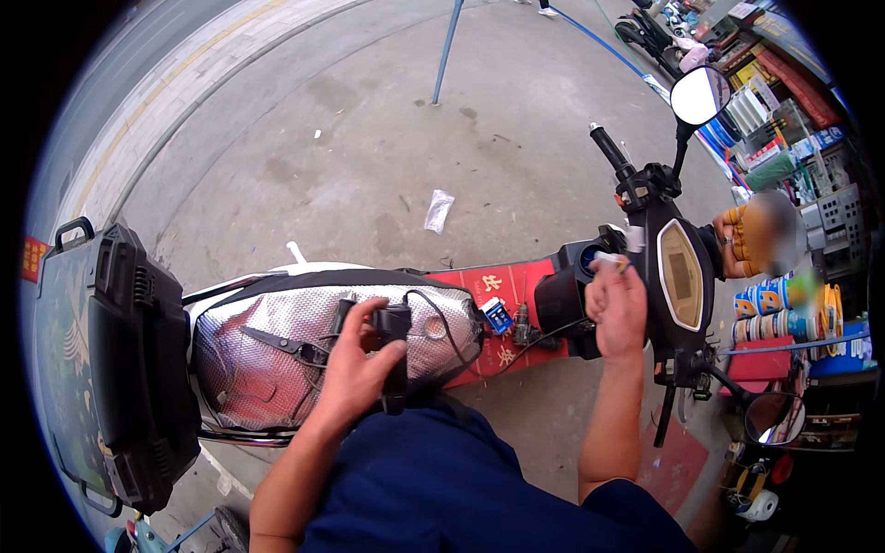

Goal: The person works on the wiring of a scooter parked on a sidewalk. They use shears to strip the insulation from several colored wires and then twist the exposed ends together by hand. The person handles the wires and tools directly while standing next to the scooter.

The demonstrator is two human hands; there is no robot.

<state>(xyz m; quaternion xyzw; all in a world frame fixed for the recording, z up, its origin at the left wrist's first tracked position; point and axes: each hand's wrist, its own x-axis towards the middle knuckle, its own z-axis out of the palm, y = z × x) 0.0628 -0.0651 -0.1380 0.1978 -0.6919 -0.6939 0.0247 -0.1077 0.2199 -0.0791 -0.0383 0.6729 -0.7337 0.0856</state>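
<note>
A parked scooter stretches across in front of me, its seat [277, 309] wearing a shiny silver cover. Above the seat, my left hand [355, 369] grips a black boxy device [395, 346] between thumb and fingers. A thin black cable runs near it over the seat toward the front. Beside the handlebar [645, 189], my right hand [616, 309] is raised and closed, its fingertips pinching a small whitish piece [610, 262] whose kind I cannot make out. On the seat lies a dark pointed tool [272, 339]. A power drill [525, 330] and a blue-and-white packet [496, 315] rest on the red footboard mat [461, 276].
A large black top box [138, 369] stands at the scooter's rear. Mirrors [699, 95] stick out from the handlebar. A blue pole [447, 51] rises from the pavement, where a white wrapper [440, 211] lies. Shelves of goods and another person's arm [733, 241] are at the right.
</note>
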